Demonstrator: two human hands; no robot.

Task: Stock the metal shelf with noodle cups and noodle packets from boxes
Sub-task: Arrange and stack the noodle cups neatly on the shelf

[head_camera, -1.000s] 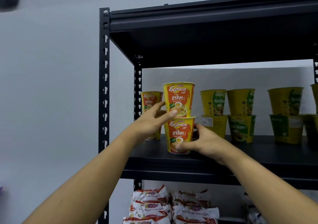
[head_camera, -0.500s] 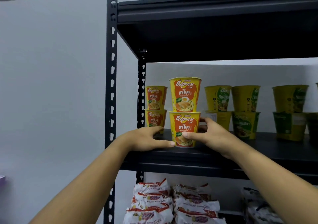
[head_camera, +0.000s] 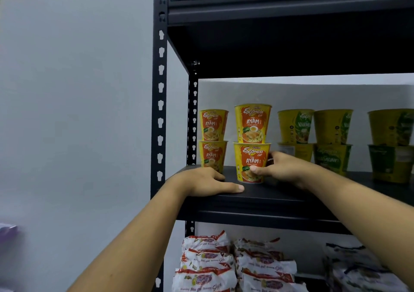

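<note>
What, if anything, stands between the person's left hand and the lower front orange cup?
Nothing visible. The left hand rests on the shelf, with only bare board between it and the lower front orange cup, which the right hand grips from the right.

The black metal shelf [head_camera: 280, 199] has posts punched with keyhole slots. On its middle board, 4 yellow-and-orange Ayam cups [head_camera: 252, 123] stand upright in 2 stacks of 2: 1 stack at the left rear beside the post, the other nearer the front edge. The right hand [head_camera: 289, 170] grips the front stack's lower cup [head_camera: 249, 157], thumb on its label. To the right, green-label cups [head_camera: 295, 126] stand in more stacks of 2, set farther back. On the board below, white-and-red packets [head_camera: 208, 262] lie piled flat in 2 heaps at the left. More packets, blurred, lie to the right.
</note>
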